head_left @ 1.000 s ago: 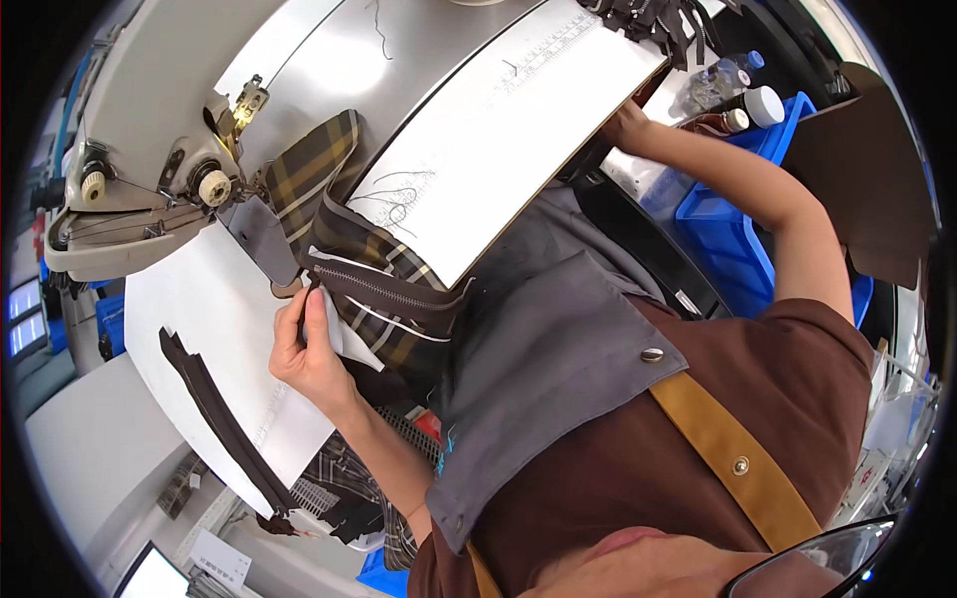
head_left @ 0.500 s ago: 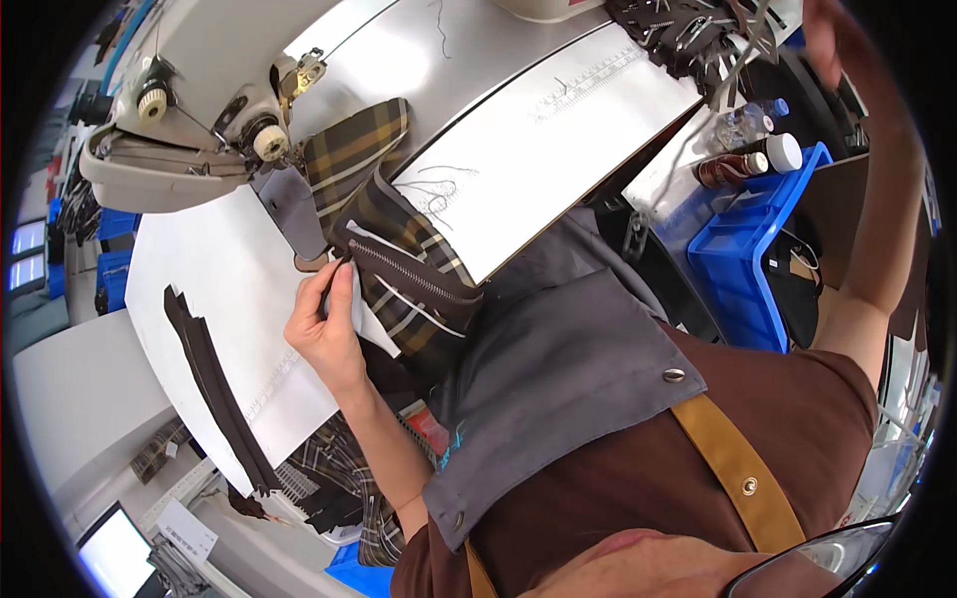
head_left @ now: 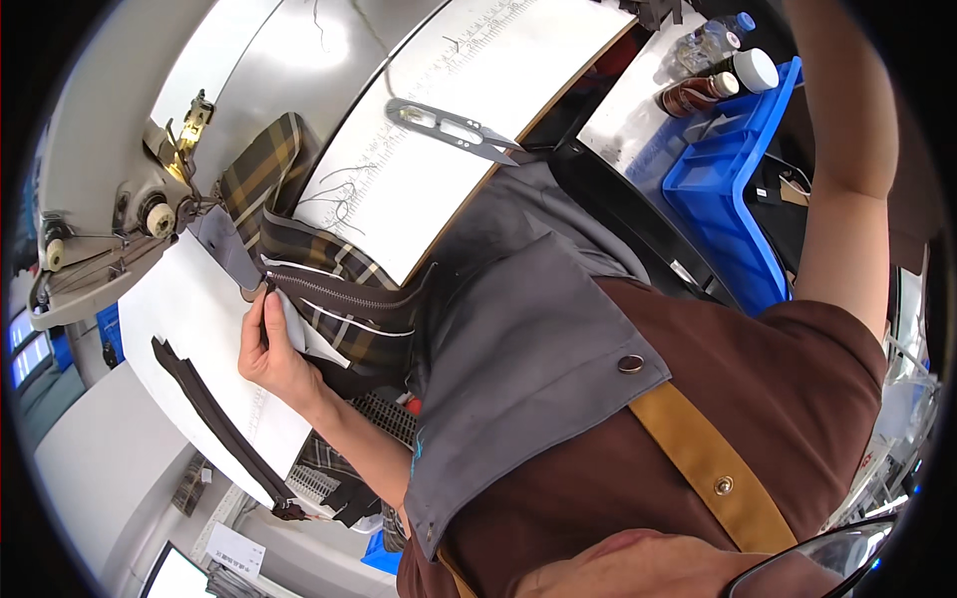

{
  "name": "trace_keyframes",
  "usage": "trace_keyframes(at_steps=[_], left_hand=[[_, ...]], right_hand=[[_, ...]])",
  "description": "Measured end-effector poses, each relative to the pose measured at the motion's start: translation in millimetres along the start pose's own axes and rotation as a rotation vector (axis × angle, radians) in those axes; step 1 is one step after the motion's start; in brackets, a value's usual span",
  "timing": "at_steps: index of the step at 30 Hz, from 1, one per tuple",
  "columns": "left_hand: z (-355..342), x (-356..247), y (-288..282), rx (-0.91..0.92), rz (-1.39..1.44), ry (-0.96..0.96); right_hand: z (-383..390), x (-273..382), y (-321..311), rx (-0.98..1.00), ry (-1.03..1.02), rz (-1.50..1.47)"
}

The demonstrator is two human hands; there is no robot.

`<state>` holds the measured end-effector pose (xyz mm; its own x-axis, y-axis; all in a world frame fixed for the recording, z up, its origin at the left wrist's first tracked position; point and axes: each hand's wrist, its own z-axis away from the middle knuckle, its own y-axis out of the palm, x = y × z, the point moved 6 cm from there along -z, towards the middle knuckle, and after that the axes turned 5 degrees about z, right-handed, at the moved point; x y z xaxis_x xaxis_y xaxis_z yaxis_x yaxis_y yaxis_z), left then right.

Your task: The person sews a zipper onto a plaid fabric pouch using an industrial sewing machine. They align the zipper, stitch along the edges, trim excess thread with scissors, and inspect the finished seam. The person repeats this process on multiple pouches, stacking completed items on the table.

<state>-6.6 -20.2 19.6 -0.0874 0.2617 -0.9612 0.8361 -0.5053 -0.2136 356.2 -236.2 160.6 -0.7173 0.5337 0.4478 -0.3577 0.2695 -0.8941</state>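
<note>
My left hand (head_left: 269,354) pinches the dark end of a brown zipper (head_left: 344,294) with pale edging, which lies over yellow-and-dark plaid fabric (head_left: 254,174), just beside the sewing machine's (head_left: 95,130) grey plate. My right forearm (head_left: 842,149) reaches up to the top right edge; the hand itself is out of view. Grey thread snips (head_left: 444,130) on a cord are over the white board (head_left: 399,209), which has printed scales and loose threads.
A blue bin (head_left: 728,179) and several bottles (head_left: 688,95) are at the right. More dark zipper strips (head_left: 219,419) lie on the white surface at lower left. Plaid pieces and a screen (head_left: 174,573) show lower left. A grey apron flap (head_left: 528,349) hangs below.
My right hand has risen from the board's right edge and out of view. The snips now show over the board. My left hand still pinches the zipper end.
</note>
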Motion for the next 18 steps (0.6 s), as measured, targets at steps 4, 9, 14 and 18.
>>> trace_keyframes(at_steps=[4,9,14,18], left_hand=[[-7,-4,8,-0.007,0.032,0.013],[1,-1,1,-0.035,0.007,0.031],[-1,-11,7,0.006,-0.077,0.055],[3,-25,8,-0.047,-0.120,0.153]], right_hand=[[28,22,17,-0.196,-0.223,0.296],[44,42,110,-0.233,-0.791,0.379],[43,55,154,-0.039,-0.901,0.340],[48,74,158,-0.109,-0.966,0.310]])
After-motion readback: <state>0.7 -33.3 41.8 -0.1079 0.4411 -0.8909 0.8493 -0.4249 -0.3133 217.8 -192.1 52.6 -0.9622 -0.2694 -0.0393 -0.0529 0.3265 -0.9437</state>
